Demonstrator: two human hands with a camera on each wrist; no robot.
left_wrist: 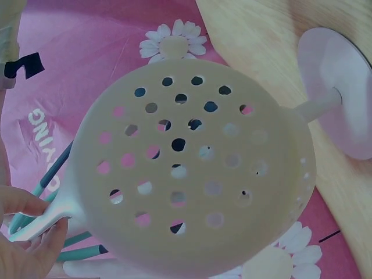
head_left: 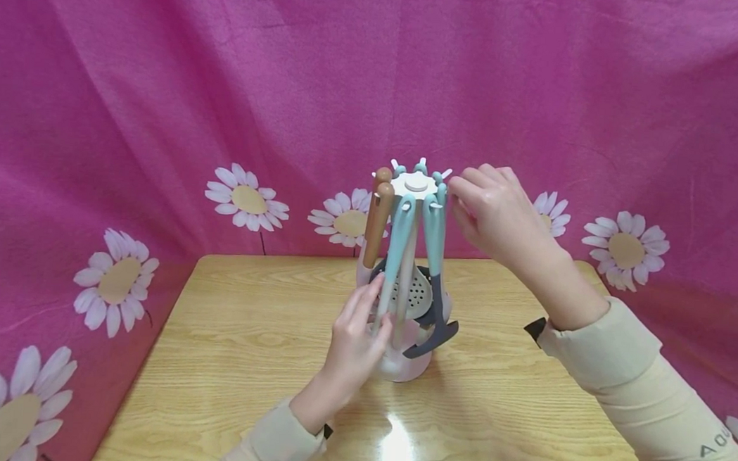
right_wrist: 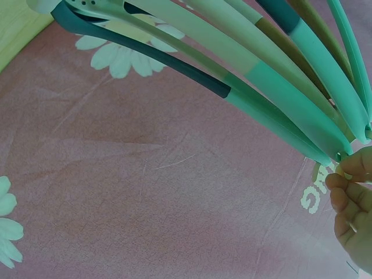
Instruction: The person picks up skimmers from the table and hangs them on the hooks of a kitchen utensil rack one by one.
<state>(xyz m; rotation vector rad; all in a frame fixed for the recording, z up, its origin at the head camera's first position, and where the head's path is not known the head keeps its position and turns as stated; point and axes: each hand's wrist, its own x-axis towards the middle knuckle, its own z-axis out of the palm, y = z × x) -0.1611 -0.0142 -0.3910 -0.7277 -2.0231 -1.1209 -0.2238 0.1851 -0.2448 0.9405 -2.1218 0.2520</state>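
A rotating utensil stand (head_left: 415, 185) with a white hooked top carries several hanging kitchen utensils. My left hand (head_left: 356, 328) is low on its near side, thumb and fingers pinching the pale neck of a skimmer (left_wrist: 186, 174). That skimmer has a round beige head full of holes and fills much of the left wrist view. Up at the right side of the top, my right hand (head_left: 488, 202) pinches a small hook, right at the hole in the end of a mint handle (right_wrist: 314, 125). In the right wrist view its fingertips (right_wrist: 339, 181) press together there.
Two brown-handled utensils (head_left: 379, 213) hang on the stand's left. A dark hoe-shaped utensil head (head_left: 436, 339) juts out at the front right. The stand's round base (head_left: 414, 371) is on a wooden table (head_left: 242, 335). Behind hangs a pink cloth (head_left: 328, 73) with daisies.
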